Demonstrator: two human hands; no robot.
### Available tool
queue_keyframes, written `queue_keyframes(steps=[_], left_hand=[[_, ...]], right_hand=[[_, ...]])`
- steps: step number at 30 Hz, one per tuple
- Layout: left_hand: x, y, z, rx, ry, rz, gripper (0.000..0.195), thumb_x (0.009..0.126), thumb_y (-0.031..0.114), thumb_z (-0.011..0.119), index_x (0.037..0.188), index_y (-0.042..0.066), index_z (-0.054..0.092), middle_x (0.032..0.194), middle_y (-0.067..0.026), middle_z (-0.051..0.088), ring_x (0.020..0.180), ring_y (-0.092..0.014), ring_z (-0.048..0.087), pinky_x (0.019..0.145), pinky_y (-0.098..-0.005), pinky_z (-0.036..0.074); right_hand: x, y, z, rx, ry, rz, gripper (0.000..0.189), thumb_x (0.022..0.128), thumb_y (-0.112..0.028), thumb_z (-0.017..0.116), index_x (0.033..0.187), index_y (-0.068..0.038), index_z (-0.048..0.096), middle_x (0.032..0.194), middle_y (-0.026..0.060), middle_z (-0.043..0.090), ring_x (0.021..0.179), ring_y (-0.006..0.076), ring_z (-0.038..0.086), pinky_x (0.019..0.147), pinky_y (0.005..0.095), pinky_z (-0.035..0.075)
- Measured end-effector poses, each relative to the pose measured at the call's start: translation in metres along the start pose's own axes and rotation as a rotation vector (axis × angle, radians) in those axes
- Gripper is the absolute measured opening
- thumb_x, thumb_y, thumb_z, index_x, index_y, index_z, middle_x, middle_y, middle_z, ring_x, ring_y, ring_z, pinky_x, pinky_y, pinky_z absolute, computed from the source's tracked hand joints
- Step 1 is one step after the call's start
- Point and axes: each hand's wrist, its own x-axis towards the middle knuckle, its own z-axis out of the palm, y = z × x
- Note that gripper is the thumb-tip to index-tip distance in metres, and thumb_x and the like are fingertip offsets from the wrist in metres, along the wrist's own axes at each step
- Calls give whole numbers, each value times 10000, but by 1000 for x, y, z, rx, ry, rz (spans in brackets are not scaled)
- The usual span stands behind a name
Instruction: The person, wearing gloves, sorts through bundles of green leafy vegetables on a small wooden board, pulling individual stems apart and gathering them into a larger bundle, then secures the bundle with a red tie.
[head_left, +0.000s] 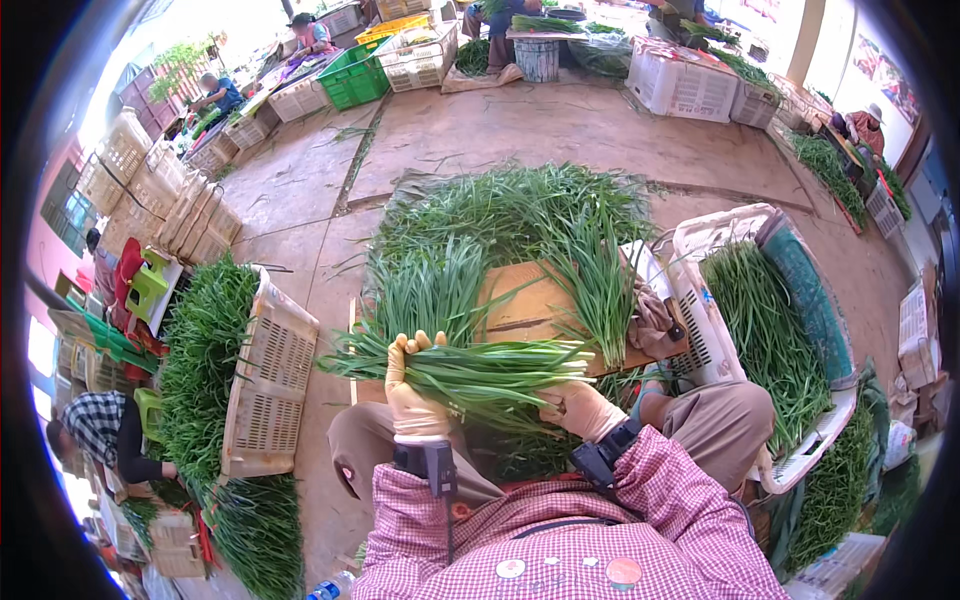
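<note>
A bunch of long green leafy stalks, probably garlic chives (487, 367), lies level across my lap, its pale cut ends to the right. My gloved left hand (414, 397) grips it near the leafy end, fingers wrapped over the top. Close to the pale ends, my gloved right hand (589, 409) has its curled fingers on the lower stalks; its fingertips are partly hidden. Just beyond the bunch is a wooden board (525, 300). One pile of chives (431, 289) rests to its left, and another bundle (600, 292) lies across its right side.
A large heap of chives (517, 202) covers a sheet ahead. A white plastic crate (724, 217) of chives stands at my right, another crate (274, 382) at my left. Stacked crates (157, 195) rise further left. Several people work around the concrete floor (525, 127).
</note>
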Motion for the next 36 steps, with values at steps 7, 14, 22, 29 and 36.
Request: queue_keyframes(steps=[7, 14, 22, 29, 36], left_hand=[[18, 35, -14, -32, 71, 99, 151, 970, 199, 642, 931, 58, 684, 882, -47, 699, 945, -205, 686, 1066, -478, 478], [24, 47, -16, -62, 62, 110, 162, 970, 211, 640, 936, 62, 693, 893, -48, 716, 937, -205, 699, 1068, -459, 482], [21, 44, -26, 11, 24, 137, 162, 979, 200, 628, 959, 49, 683, 884, -49, 708, 945, -219, 694, 1065, -464, 479], [17, 27, -18, 39, 115, 137, 165, 970, 194, 638, 982, 31, 660, 827, -63, 678, 779, -196, 643, 928, -387, 543], [22, 45, -33, -22, 205, 110, 172, 963, 228, 656, 989, 58, 658, 780, -27, 626, 746, -189, 613, 810, -364, 568]], right_hand=[[-11, 26, -21, 1854, 263, 340, 129, 1007, -183, 559, 890, -131, 545, 635, -63, 436, 531, 84, 415, 533, 242, 324], [-48, 30, -54, 745, -136, 699, 470, 965, -247, 631, 1332, 37, 556, 765, 16, 679, 607, 107, 620, 582, 237, 479], [-23, -41, -48, 665, 233, 387, 429, 939, -326, 698, 1235, -22, 638, 1076, 83, 720, 936, 157, 670, 782, 303, 543], [-6, -49, -12, 83, 260, 136, 247, 927, -304, 651, 1063, -105, 704, 955, 135, 712, 919, 326, 683, 774, 386, 538], [-39, -19, -40, 90, 114, 347, 142, 912, -219, 641, 954, -121, 735, 875, 81, 713, 883, 288, 688, 804, 371, 539]])
